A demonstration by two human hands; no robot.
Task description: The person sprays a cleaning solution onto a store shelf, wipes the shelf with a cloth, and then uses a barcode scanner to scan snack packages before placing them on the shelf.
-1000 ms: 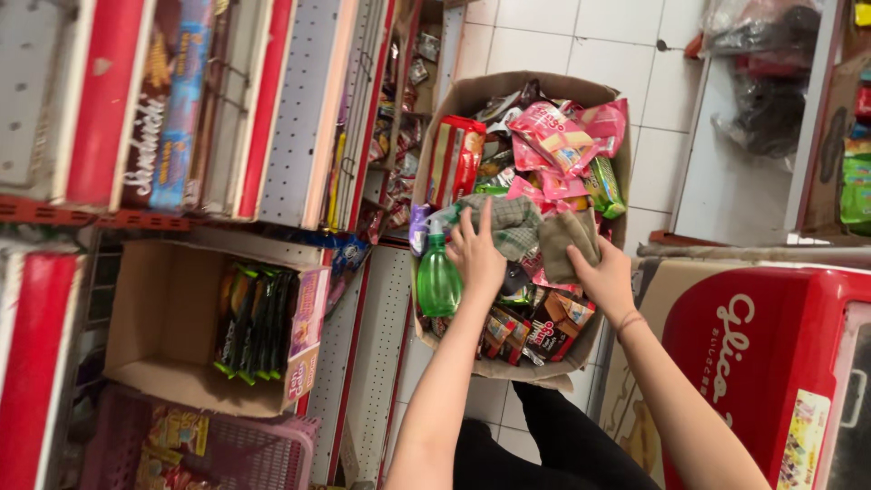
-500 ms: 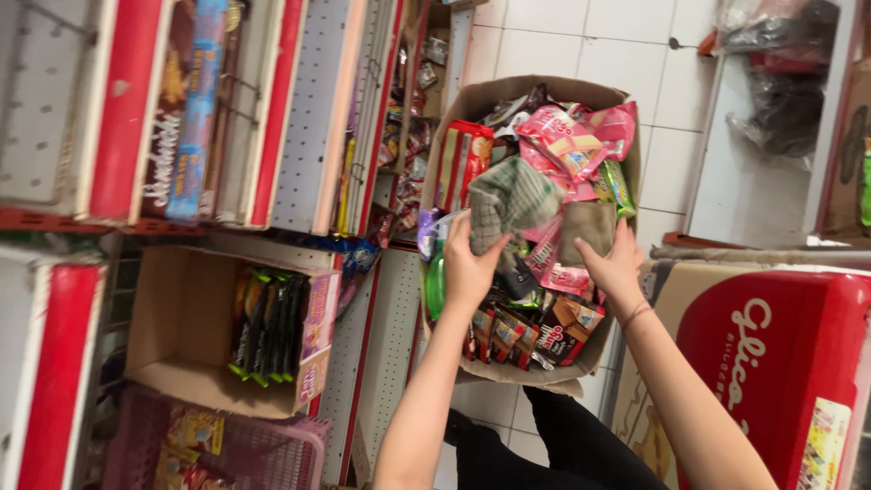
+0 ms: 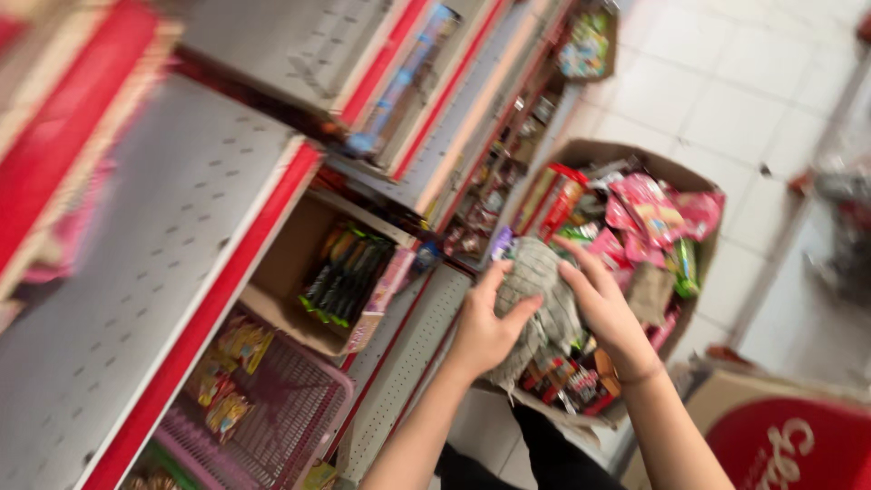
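Grey-green cloth (image 3: 543, 304) was gripped from both sides: left hand (image 3: 485, 328) fingers curled onto its near edge, right hand (image 3: 606, 308) fingers spread across its top. Cloth sat above a cardboard box (image 3: 626, 156) packed with pink and red snack packets (image 3: 655, 207). Left of that, red-edged metal shelves (image 3: 204, 227); lower down, a pink wire basket (image 3: 290, 413).

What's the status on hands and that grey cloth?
Left hand and right hand: both grip the grey cloth. Cloth held over the cardboard box of snack packets. Nothing between the hands; frame blurred.
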